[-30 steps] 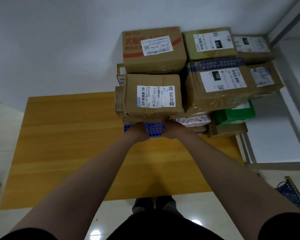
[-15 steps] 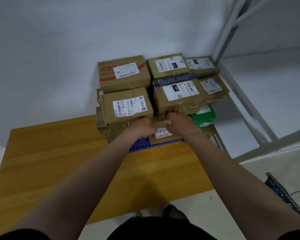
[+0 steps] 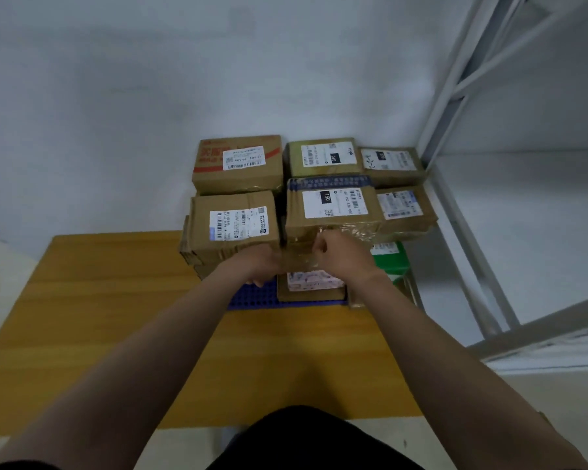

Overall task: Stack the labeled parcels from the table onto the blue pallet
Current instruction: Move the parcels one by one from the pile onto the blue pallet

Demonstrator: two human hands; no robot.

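Two hands: up from the pallet's front lip a second ago to mid-height of the stack, now meeting at the gap between the two front boxes.
Left hand (image 3: 263, 266): fingers curled at the left end of a small tape-wrapped brown cardboard parcel (image 3: 297, 262), apparently gripping it; fingertips hidden.
Right hand (image 3: 340, 256): knuckles bent, fingers hooked over the same parcel's upper right corner, closed on it.
Parcel in hand: clear of the yellow wooden table (image 3: 116, 317), above a flat pink-patterned parcel (image 3: 314, 283), squeezed between the barcode-labelled brown box (image 3: 233, 225) on the left and the brown box marked 150 (image 3: 333, 205) on the right.
Blue plastic grid pallet (image 3: 255, 296): at the table's far edge by the grey wall (image 3: 116, 96), only a front strip showing beneath the load; on the table or just beyond it, unclear.
Stack behind: red-printed carton (image 3: 238, 164) and olive-green box (image 3: 323, 157) at the back, green parcel (image 3: 391, 262) low at right, white metal rack frame (image 3: 455, 96) alongside.
Change: hands raised, stacked boxes unmoved.
Meaning for the task: probably a late parcel being seated in the front row; release not yet made, load near complete by the look of it.
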